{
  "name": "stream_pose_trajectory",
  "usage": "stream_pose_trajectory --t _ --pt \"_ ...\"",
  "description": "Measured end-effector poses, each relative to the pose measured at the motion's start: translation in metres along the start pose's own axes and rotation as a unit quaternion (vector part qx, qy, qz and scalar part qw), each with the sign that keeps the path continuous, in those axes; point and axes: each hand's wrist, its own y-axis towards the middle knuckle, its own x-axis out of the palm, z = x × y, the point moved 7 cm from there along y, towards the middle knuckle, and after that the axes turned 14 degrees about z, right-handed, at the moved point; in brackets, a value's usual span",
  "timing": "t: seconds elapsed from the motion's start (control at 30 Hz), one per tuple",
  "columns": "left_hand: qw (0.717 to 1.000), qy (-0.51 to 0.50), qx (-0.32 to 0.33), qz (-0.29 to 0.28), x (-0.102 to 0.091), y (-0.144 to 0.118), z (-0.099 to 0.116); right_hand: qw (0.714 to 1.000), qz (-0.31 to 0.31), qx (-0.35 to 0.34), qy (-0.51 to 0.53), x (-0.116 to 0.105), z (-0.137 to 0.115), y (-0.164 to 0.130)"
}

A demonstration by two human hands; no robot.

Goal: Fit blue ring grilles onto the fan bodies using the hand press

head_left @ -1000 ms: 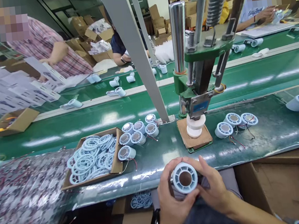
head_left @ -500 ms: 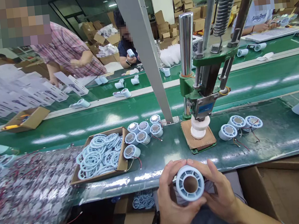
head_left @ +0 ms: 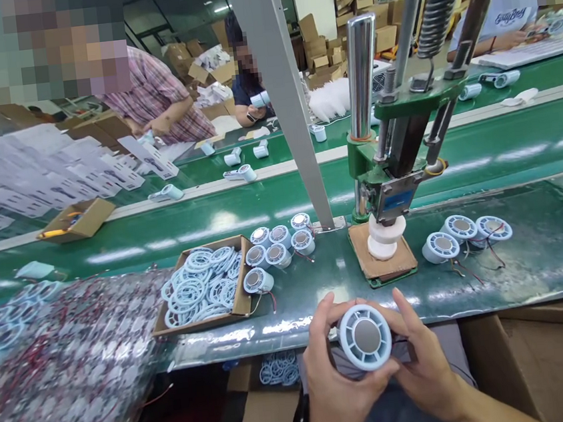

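view swung left; blue cylinder [head_left: 366, 338] clasped between curled left hand [head_left: 335, 378] and right hand [head_left: 424, 360]

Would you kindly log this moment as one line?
Left hand: holding round blue part | right hand: holding same part | press: beyond hands | box of rings: left of press

White cartons [head_left: 106, 172] crowd the left end of the far counter [head_left: 201, 167]; a box [head_left: 90, 224] (something yellow [head_left: 54, 233] inside) sits by the near edge.
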Motion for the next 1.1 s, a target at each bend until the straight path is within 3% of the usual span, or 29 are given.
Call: stream_pose_trajectory --t 0.3,0.67,0.77,0.9,1.0,1.1 --pt "0.994 0.073 0.072 0.022 -0.006 -0.004 0.005 1.000 -0.021 0.002 0.013 0.004 0.004 -0.003" --pt "0.998 0.069 0.011 -0.008 -0.003 0.001 -0.003 1.000 -0.024 0.003 -0.004 0.004 0.008 -0.006" --pt "0.996 0.071 -0.035 -0.039 0.008 0.008 -0.026 0.996 -0.051 0.003 -0.067 0.011 0.031 -0.011" --pt "0.989 0.077 -0.107 -0.065 0.026 0.013 -0.077 0.982 -0.106 0.016 -0.158 0.029 0.075 -0.019" --pt "0.989 0.096 -0.092 -0.066 0.032 0.011 -0.102 0.978 -0.123 0.016 -0.167 0.039 0.093 -0.022" --pt "0.991 0.104 -0.044 -0.071 0.034 0.008 -0.106 0.977 -0.130 0.013 -0.168 0.041 0.100 -0.025"
